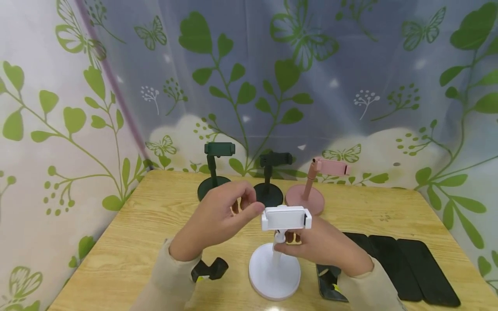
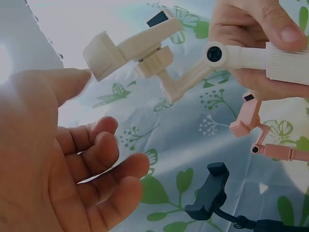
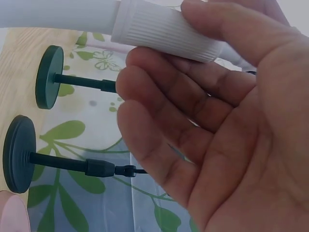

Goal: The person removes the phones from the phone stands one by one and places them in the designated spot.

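Note:
A white phone stand stands upright on its round base near the table's front, its clamp facing me. My right hand grips its post below the clamp; in the right wrist view, thumb and fingers pinch the ribbed white collar. My left hand is at the clamp's left end. In the left wrist view, the left thumb tip appears to touch the clamp's end piece, while the other fingers hang loosely curled, holding nothing.
Behind the hands stand a dark green phone stand, a black one and a pink one. Several dark phones lie at the right, partly under the right forearm. Patterned cloth hangs behind the wooden table.

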{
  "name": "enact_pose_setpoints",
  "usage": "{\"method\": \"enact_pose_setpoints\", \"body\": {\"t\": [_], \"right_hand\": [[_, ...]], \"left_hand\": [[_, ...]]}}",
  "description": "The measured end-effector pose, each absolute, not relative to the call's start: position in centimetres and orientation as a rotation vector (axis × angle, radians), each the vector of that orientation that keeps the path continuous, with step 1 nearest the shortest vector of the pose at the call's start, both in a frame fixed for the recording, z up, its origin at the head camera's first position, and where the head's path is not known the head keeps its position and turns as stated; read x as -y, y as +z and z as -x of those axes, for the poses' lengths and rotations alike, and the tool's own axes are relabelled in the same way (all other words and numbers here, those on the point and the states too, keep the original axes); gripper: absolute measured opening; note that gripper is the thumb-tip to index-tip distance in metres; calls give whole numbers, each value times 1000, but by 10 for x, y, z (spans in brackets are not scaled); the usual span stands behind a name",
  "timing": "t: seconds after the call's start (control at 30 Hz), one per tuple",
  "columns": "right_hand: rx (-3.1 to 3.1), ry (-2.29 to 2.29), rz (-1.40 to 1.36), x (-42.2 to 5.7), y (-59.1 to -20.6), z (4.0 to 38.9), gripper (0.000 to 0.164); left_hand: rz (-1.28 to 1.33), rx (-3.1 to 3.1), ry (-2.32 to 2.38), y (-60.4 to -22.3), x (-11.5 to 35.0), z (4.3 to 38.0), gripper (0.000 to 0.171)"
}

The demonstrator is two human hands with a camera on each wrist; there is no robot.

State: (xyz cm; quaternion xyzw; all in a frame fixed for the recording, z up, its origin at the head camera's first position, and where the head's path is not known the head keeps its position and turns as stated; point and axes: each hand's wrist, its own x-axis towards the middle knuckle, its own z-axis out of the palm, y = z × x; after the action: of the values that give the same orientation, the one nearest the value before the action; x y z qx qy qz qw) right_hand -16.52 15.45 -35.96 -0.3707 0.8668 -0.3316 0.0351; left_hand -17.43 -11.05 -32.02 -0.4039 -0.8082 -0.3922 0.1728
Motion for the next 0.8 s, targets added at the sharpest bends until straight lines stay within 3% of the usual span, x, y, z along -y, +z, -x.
{"method": "enact_pose_setpoints", "body": {"t": [0.17, 0.4, 0.67, 0.8], "right_hand": [[-2685, -1006, 1169, -155, -360, 167, 39], [-2801, -855, 1306, -158, -363, 166, 20], [-3014, -876, 1277, -167, -346, 157, 6], [-3122, -1032, 1216, -176, -335, 147, 15]], "left_hand": [[1126, 2285, -1037, -321, 109, 178, 9], [1068, 2300, -1017, -323, 112, 178, 15], [1040, 2317, -1015, -321, 112, 179, 15], [1039, 2327, -1026, -320, 114, 178, 10]]}}
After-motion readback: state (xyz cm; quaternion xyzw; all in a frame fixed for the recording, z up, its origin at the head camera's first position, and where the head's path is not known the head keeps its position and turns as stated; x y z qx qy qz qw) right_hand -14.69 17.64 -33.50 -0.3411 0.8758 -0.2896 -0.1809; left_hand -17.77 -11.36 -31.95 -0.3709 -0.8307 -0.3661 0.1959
